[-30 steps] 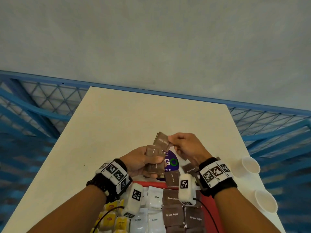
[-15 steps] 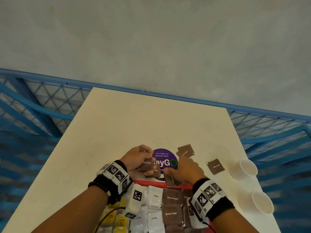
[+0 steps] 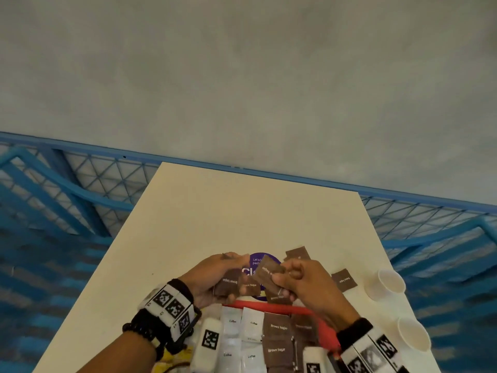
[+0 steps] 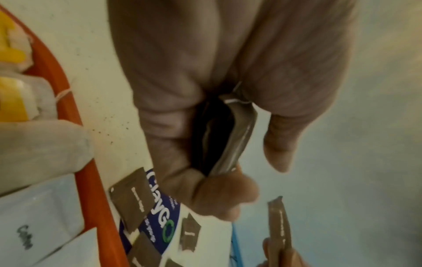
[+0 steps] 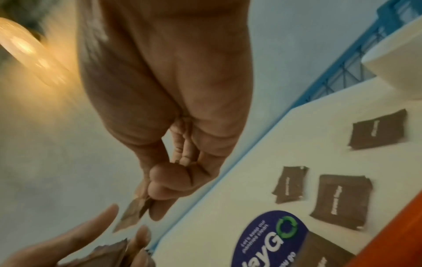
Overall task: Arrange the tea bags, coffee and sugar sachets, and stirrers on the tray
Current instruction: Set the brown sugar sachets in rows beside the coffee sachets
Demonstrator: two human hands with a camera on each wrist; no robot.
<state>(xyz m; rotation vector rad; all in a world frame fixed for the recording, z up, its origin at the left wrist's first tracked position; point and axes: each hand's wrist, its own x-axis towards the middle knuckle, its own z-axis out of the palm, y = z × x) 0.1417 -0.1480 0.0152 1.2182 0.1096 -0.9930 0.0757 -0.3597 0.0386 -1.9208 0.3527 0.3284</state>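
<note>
My left hand [image 3: 228,278] grips a small stack of brown sugar sachets [image 3: 229,285] just beyond the red tray's far rim [image 3: 282,309]. In the left wrist view the stack [image 4: 237,135] sits edge-on between thumb and fingers. My right hand [image 3: 279,278] pinches one more brown sugar sachet [image 3: 269,270] and holds it up close to the left hand; the pinched sachet [image 5: 134,211] is blurred in the right wrist view. On the tray lie white coffee sachets [image 3: 232,321], brown sugar sachets [image 3: 278,327] and yellow tea bags [image 3: 177,356]. No stirrers are in view.
Loose brown sugar sachets [image 3: 297,254] [image 3: 344,279] lie on the cream table [image 3: 242,211] around a purple round sticker [image 3: 259,261]. Two white paper cups [image 3: 390,282] [image 3: 412,333] stand near the right edge. A blue mesh railing [image 3: 80,184] runs behind the table.
My right hand, down on the table by the tray rim half a second ago, has come up pinching a brown sachet toward the left hand. The left hand has kept hold of its stack.
</note>
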